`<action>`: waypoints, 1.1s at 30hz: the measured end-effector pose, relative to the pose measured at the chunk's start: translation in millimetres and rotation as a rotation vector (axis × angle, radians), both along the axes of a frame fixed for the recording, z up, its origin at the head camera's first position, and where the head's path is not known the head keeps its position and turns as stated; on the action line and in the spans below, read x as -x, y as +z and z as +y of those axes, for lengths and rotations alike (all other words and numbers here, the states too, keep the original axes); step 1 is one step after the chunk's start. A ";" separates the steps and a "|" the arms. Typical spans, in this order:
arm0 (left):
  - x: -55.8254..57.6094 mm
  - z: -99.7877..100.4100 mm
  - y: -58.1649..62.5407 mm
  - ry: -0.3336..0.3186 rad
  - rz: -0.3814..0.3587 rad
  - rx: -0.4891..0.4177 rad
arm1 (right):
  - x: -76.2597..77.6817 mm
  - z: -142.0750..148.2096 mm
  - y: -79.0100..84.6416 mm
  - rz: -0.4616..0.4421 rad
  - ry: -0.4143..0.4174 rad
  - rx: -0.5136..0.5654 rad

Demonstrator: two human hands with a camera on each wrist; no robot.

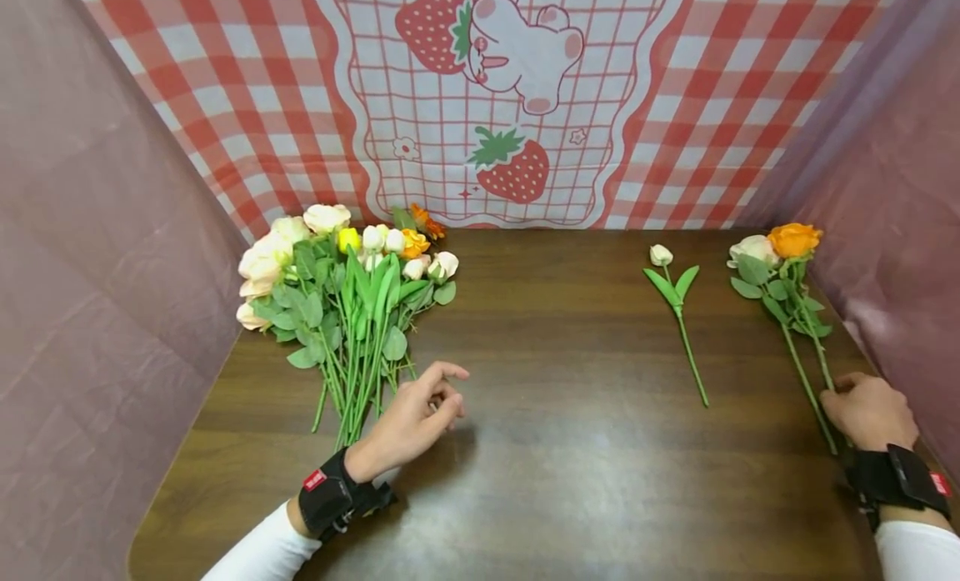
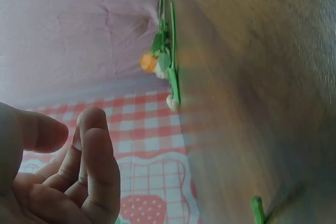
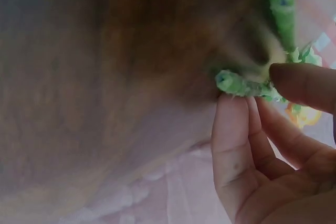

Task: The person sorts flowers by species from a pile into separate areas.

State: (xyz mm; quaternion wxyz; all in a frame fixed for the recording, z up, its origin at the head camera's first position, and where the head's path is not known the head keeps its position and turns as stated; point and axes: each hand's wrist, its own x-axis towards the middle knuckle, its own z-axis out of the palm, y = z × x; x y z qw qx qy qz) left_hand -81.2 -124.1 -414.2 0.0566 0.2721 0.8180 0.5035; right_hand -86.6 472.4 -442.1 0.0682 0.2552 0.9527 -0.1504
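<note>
At the lower edge of the frame, two white sleeves [image 1: 262, 548] lead to black wrist straps [image 1: 327, 491]. The left hand [image 1: 416, 418] is at lower centre-left, just beside the stems of the mixed flower bunch; its fingers [image 2: 100, 166] are released, loosely bent around nothing. The right hand [image 1: 870, 410] is at the lower right, near the right edge of the table [image 1: 570, 464]. Its fingers pinch a green stem [image 3: 247, 86] near the cut end, thumb on one side. The stem runs up to the orange rose [image 1: 795, 240], located at the right of the frame. A white rose [image 1: 752, 252] lies against the orange rose on its left, its stem alongside. A single white tulip [image 1: 679, 309] lies well apart from both hands, right of centre, bloom toward the top. The mixed flower bunch [image 1: 367, 289] lies at centre-left: pale roses at its left, white tulips and a yellow bloom [image 1: 348, 240] in the middle, orange flowers [image 1: 415, 242] toward its upper right. Behind the table hangs a red-and-white checked cloth [image 1: 255, 97] printed with strawberries [image 1: 513, 172]; pink drapes [image 1: 97, 272] flank it.
</note>
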 end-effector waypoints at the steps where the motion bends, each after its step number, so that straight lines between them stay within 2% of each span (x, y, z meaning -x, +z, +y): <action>1: 0.0 -1.2 1.0 0.006 0.007 0.003 | -0.2 -0.3 0.0 -0.005 -0.013 0.004; 5: 0.9 -8.6 2.1 0.089 -0.025 0.017 | -3.9 -2.2 1.3 -0.013 -0.022 0.012; 10: 8.9 -28.2 2.2 0.263 -0.158 0.015 | -5.4 -5.3 5.6 -0.058 -0.004 0.027; 12: 14.0 -38.8 2.6 0.328 -0.172 0.048 | -5.0 -10.3 8.8 -0.070 -0.011 0.031; 14: 19.1 -50.1 2.6 0.390 -0.147 0.108 | -4.9 -19.8 12.9 -0.064 -0.036 0.031; 18: 31.1 -72.6 -1.9 0.529 -0.045 0.305 | -5.5 -46.8 22.5 0.069 -0.049 0.018; 20: 37.0 -82.2 -5.2 0.591 -0.014 0.415 | -5.8 -61.4 27.9 0.155 -0.010 0.018; 22: 42.2 -90.1 -8.6 0.626 -0.010 0.499 | -6.4 -76.6 33.4 0.217 0.036 0.026; 25: 48.6 -97.0 -12.4 0.646 -0.018 0.557 | -10.4 -97.1 41.1 0.295 0.135 0.059; 28: 53.9 -99.6 -15.7 0.642 -0.023 0.573 | -16.2 -117.4 48.0 0.372 0.215 0.079; 33: 58.7 -102.7 -20.3 0.638 -0.010 0.644 | -22.6 -152.4 56.0 0.585 0.340 0.069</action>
